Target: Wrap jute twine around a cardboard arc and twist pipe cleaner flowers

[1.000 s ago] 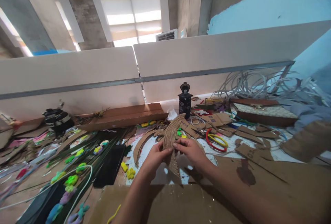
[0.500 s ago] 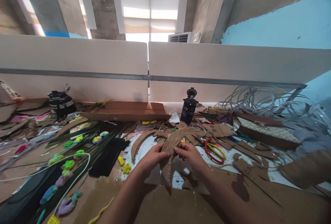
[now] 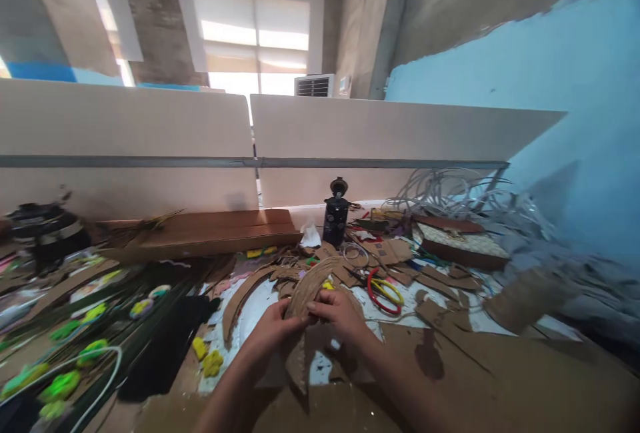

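Note:
My left hand (image 3: 273, 330) and my right hand (image 3: 340, 312) both grip a curved cardboard piece wrapped in brown twine (image 3: 306, 286), held just above the cluttered table. The piece arcs from upper right down between my hands, and its lower tip (image 3: 299, 370) hangs below them. My fingers pinch the wrapped strip from either side, thumbs meeting near its middle. Flat cardboard sheets (image 3: 450, 366) lie under my forearms.
A black bottle (image 3: 335, 216) stands at the back by the partition. Red and yellow rings (image 3: 383, 290), cardboard scraps, a long cardboard box (image 3: 200, 233), green stems with coloured pompoms (image 3: 90, 326), a black kettle (image 3: 43, 233) and a tangle of white cane (image 3: 450, 190) crowd the table.
The view has swung right and blurred at the edges. My hands keep hold of the twine-wrapped piece, which has tilted a little flatter and sits lower in view.

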`<state>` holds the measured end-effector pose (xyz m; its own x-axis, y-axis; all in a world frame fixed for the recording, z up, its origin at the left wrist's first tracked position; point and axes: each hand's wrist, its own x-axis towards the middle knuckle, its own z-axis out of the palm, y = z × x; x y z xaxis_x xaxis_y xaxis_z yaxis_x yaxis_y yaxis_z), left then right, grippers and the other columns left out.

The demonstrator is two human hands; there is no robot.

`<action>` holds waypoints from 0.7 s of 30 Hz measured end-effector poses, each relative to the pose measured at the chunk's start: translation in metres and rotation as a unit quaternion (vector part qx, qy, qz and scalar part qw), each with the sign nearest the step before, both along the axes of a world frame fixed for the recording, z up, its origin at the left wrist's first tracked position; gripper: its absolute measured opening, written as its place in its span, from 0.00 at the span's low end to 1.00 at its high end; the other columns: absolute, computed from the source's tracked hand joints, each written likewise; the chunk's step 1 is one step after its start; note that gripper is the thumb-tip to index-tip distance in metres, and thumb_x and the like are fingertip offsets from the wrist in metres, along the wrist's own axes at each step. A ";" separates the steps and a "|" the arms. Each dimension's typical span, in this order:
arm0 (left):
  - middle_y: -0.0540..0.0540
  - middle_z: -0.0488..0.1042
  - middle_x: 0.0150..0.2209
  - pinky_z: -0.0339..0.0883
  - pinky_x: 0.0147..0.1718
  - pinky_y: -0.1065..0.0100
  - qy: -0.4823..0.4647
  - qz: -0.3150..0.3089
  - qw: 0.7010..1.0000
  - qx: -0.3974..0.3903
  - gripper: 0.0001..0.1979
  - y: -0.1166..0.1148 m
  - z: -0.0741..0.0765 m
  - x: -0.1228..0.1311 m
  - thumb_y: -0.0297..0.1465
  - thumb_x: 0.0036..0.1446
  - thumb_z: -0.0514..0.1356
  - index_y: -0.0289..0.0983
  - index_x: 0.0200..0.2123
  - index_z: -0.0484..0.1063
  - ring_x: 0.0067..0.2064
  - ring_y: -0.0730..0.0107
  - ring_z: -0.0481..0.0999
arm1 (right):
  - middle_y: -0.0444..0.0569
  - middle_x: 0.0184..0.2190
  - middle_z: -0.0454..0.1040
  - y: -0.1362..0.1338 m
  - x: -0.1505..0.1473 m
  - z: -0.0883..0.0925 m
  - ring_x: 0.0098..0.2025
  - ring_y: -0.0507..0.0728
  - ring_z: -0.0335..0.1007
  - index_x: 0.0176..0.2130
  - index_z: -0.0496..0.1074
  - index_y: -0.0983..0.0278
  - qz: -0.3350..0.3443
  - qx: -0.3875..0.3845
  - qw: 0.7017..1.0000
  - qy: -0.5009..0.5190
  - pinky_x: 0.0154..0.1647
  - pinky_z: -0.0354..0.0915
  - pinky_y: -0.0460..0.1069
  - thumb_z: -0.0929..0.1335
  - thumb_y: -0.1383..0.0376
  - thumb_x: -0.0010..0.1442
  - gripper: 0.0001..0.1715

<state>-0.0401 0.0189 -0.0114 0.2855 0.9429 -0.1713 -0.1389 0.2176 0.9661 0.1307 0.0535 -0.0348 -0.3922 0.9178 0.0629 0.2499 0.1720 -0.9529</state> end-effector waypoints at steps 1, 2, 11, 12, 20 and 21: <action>0.44 0.81 0.33 0.67 0.32 0.67 0.005 0.002 1.000 -0.005 0.19 0.001 0.000 -0.001 0.38 0.44 0.72 0.34 0.38 0.79 0.32 0.62 0.77 | 0.49 0.25 0.78 -0.001 0.001 0.006 0.28 0.60 0.71 0.26 0.74 0.58 -0.001 0.004 1.000 -0.004 0.30 0.65 0.52 0.66 0.43 0.59 0.25; 0.45 0.81 0.31 0.67 0.31 0.68 0.009 0.008 1.000 -0.013 0.19 0.003 0.000 -0.002 0.39 0.43 0.72 0.34 0.37 0.78 0.31 0.63 0.77 | 0.48 0.24 0.77 -0.003 0.004 0.015 0.27 0.60 0.71 0.24 0.74 0.59 0.001 0.007 1.000 -0.002 0.29 0.64 0.51 0.67 0.43 0.59 0.25; 0.47 0.81 0.31 0.66 0.32 0.70 -0.009 0.079 0.996 -0.031 0.18 0.008 0.004 -0.017 0.39 0.43 0.72 0.36 0.36 0.77 0.32 0.65 0.77 | 0.49 0.38 0.79 -0.006 0.110 0.082 0.40 0.60 0.74 0.45 0.76 0.62 -0.136 0.136 0.970 -0.148 0.40 0.63 0.50 0.63 0.54 0.67 0.18; 0.47 0.81 0.32 0.66 0.33 0.70 -0.012 0.085 0.996 -0.031 0.18 0.009 0.004 -0.018 0.39 0.44 0.72 0.36 0.36 0.77 0.33 0.64 0.78 | 0.48 0.40 0.79 -0.001 0.121 0.074 0.41 0.60 0.73 0.44 0.76 0.61 -0.158 0.144 0.948 -0.238 0.41 0.63 0.50 0.64 0.57 0.67 0.15; 0.47 0.81 0.32 0.67 0.37 0.67 -0.027 0.089 0.995 -0.036 0.19 0.008 0.005 -0.016 0.40 0.45 0.71 0.37 0.40 0.77 0.36 0.61 0.79 | 0.57 0.46 0.75 0.030 0.142 -0.003 0.50 0.65 0.68 0.48 0.74 0.66 -0.202 0.126 0.891 -0.386 0.45 0.57 0.51 0.65 0.79 0.48 0.28; 0.48 0.81 0.32 0.67 0.37 0.67 -0.026 0.092 0.995 -0.037 0.20 0.008 0.005 -0.014 0.41 0.44 0.72 0.37 0.39 0.77 0.36 0.61 0.79 | 0.57 0.47 0.75 0.031 0.142 -0.006 0.51 0.65 0.68 0.49 0.73 0.66 -0.203 0.127 0.889 -0.390 0.45 0.57 0.51 0.64 0.80 0.47 0.30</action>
<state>-0.0546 0.0269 -0.0065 0.1204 0.9651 -0.2327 -0.2319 0.2553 0.9387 0.2730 0.0843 -0.0403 -0.0474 0.9888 0.1414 0.9084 0.1015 -0.4055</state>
